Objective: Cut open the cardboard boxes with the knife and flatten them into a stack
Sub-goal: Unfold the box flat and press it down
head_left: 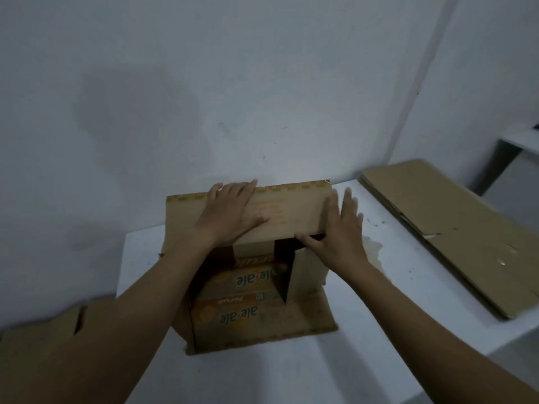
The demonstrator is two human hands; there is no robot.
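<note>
Both palms flat, fingers straight: we press our left hand on the cardboard box, right hand at its right end; flattened stack along the desk right edge.

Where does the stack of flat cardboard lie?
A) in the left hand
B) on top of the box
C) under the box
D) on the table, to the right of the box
D: the stack lies flat on the table, to the right of the box and apart from it.
</note>
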